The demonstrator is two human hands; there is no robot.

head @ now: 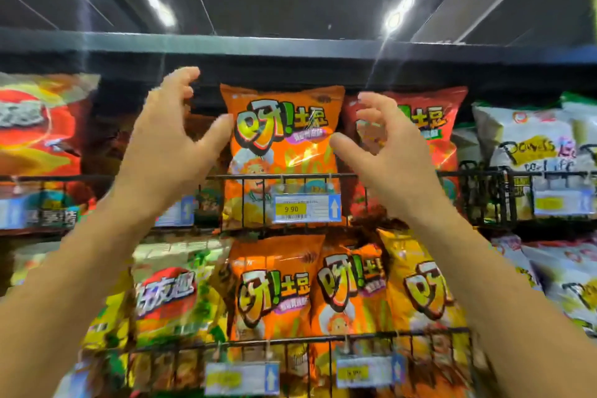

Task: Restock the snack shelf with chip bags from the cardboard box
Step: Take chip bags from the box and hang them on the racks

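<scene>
An orange chip bag (284, 152) stands upright on the upper snack shelf, behind a black wire rail (290, 176). My left hand (171, 139) is raised at the bag's left edge, its thumb tip touching that edge and its fingers loosely curved above, holding nothing. My right hand (384, 152) is raised at the bag's right edge, thumb tip at the edge and fingers loosely curled in front of a red chip bag (445, 126). Neither hand grips the bag. The cardboard box is out of view.
A price tag (307, 208) hangs on the rail below the orange bag. More orange bags (274, 287) fill the shelf underneath. Red bags (35, 132) sit at the left, white bags (523, 145) at the right. A dark shelf board (290, 45) runs overhead.
</scene>
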